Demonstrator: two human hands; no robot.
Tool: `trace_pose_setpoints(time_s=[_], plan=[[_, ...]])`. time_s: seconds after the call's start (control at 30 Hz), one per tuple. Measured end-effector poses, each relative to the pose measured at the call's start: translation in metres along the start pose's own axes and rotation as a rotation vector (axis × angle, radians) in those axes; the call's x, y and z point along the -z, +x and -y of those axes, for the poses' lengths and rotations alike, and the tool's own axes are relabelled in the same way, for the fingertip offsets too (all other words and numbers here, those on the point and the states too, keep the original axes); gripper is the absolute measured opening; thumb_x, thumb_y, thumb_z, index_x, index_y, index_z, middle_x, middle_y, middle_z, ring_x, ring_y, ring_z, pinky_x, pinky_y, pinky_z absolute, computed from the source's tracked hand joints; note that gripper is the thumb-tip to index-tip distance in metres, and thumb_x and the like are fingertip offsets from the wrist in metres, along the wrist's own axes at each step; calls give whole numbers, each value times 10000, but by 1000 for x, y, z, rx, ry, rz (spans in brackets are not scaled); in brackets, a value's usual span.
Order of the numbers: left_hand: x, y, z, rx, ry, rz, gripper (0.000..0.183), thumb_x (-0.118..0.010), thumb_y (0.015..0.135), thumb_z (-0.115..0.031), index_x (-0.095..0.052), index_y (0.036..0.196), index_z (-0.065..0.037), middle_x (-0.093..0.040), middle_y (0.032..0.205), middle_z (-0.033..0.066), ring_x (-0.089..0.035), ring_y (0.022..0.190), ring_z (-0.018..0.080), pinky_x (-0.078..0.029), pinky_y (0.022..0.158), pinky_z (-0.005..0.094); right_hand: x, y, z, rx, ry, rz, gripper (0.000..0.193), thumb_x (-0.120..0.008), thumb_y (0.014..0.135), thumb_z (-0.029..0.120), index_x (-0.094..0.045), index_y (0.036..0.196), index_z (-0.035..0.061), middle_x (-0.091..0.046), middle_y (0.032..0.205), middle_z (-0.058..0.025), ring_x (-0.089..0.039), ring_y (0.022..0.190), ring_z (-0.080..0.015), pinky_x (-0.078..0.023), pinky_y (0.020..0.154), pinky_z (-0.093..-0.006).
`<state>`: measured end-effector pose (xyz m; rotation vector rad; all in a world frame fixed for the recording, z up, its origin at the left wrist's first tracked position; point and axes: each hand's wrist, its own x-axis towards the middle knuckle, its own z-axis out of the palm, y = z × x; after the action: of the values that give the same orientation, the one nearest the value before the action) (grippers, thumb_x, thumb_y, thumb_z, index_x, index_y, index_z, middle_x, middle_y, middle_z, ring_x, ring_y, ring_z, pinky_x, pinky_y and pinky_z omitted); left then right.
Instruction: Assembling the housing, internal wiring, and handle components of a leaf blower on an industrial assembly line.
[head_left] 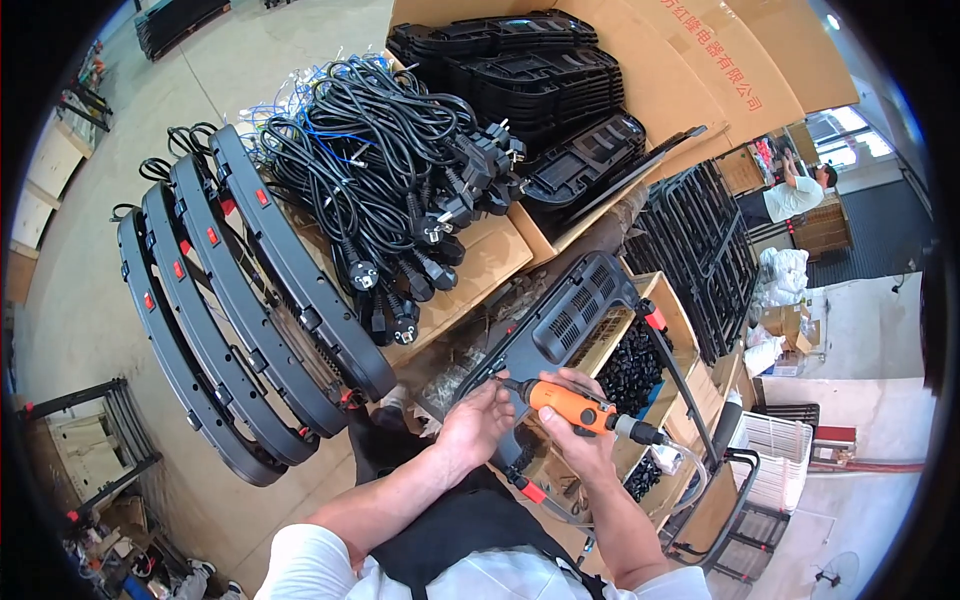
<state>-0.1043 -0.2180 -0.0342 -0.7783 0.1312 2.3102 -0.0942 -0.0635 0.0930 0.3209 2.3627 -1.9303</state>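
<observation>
My right hand is wrapped round an orange and black power screwdriver, which has a hose or cable at its back end. The tool's nose points left, toward my left hand. The left fingers are drawn together beside that nose; whatever they pinch is too small to make out. Under both hands lies a dark grey plastic housing with vent slots, reaching away to the upper right. A black frame bar with a red clip runs beside it.
Several curved black housings with red switches stand in a row at left. A heap of black power cords lies on cardboard. Behind is an open carton with stacked black panels. Bins of small black parts sit at right; another person is farther off.
</observation>
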Motion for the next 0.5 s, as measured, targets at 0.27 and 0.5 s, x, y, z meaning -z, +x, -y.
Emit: trace_pose_setpoints(time_s=[0.27, 0.5], plan=[[-5, 0, 2, 23, 178, -93, 256, -508, 1141, -244, -632, 1277, -66, -680, 1008, 42, -657, 882, 186, -548, 804, 345, -16, 9, 8, 55, -225, 84, 499, -772, 911, 23, -551, 1355, -29, -667, 1368, -216, -641, 1301, -287, -499, 1138, -428], [-6, -9, 1, 61, 317, -121, 261, -467, 1141, -212, -636, 1271, -61, -702, 1053, 69, -672, 903, 183, -553, 796, 345, -24, 11, 2, 96, -254, 65, 431, -799, 903, 48, -619, 1286, -32, -695, 1347, -199, -675, 1252, -264, -530, 1101, -401]])
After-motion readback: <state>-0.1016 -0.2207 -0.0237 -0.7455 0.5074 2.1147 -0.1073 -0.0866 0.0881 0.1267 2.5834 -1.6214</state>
